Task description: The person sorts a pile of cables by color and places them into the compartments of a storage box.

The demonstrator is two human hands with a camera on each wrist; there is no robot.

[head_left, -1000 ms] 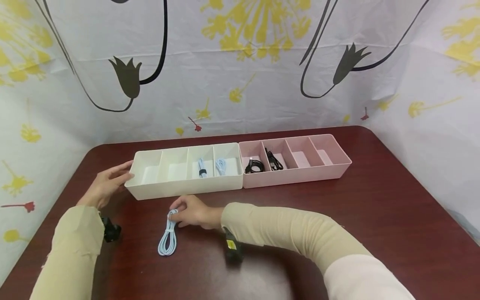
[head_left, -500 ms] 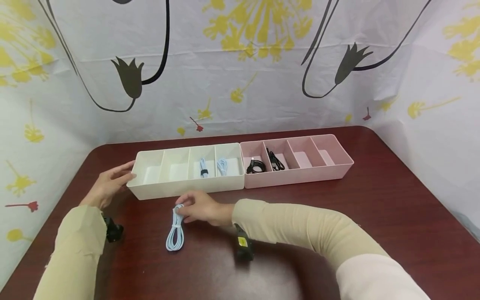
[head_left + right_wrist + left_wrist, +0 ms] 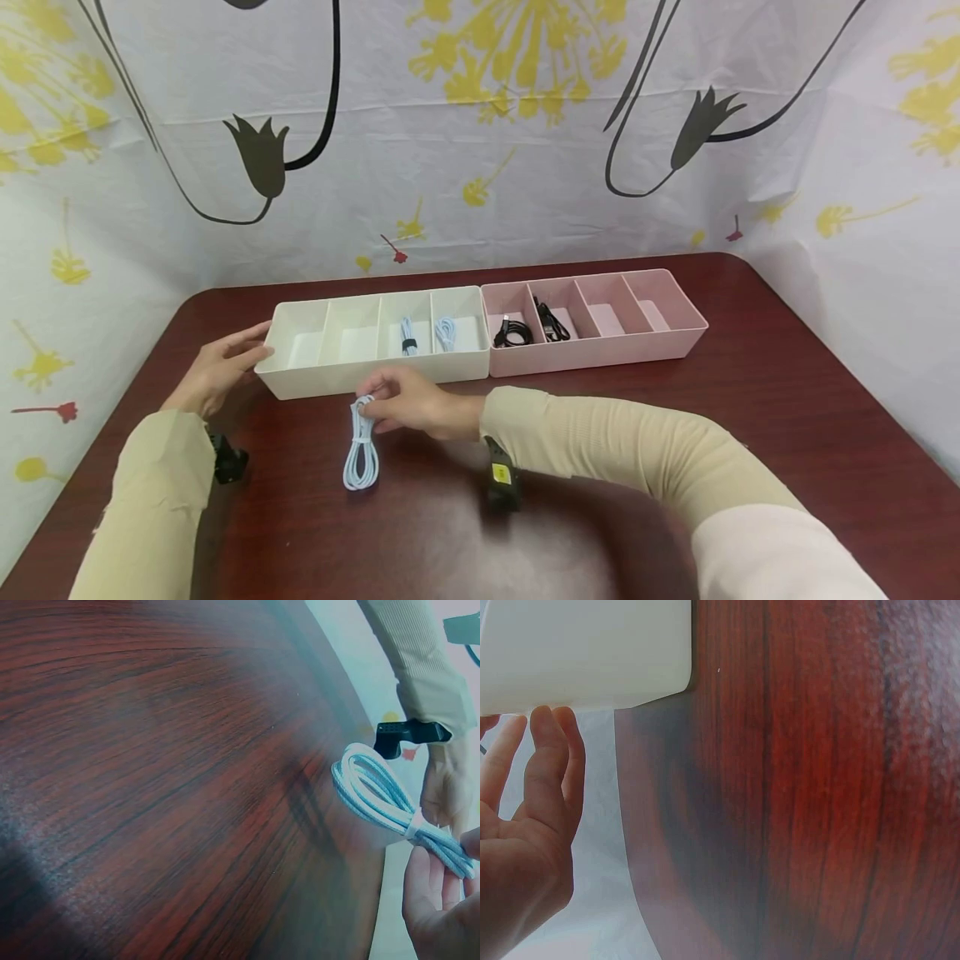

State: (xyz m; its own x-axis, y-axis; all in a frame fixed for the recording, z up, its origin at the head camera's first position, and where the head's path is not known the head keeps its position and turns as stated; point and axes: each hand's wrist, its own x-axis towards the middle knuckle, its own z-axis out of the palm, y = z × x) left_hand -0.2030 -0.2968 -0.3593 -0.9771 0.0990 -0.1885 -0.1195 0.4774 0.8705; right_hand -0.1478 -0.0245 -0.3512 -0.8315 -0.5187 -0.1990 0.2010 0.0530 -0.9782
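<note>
My right hand [image 3: 412, 400] pinches the top end of a coiled light-blue cable [image 3: 362, 454], which hangs in front of the white organizer box [image 3: 315, 383]. In the right wrist view the coil [image 3: 375, 791] shows a pale tie around its middle. At the box's left end, my left hand [image 3: 213, 371] rests its fingertips against the wall. The left wrist view shows those fingers [image 3: 547, 761] extended to the white wall [image 3: 592, 660]. Inside the box, a blue cable with a black strap [image 3: 407, 337] and another blue coil [image 3: 446, 333] lie in the two right compartments.
A pink organizer box [image 3: 592, 350] adjoins the white one on the right. Its two left compartments hold a black coiled cable [image 3: 513, 333] and another black cable [image 3: 553, 325]. Both boxes stand on a dark red wooden table [image 3: 300, 533] before a patterned cloth backdrop [image 3: 487, 225].
My right hand has moved up and to the right with the blue cable, nearer the white box's front wall. The left hand stays at the box's left end.
</note>
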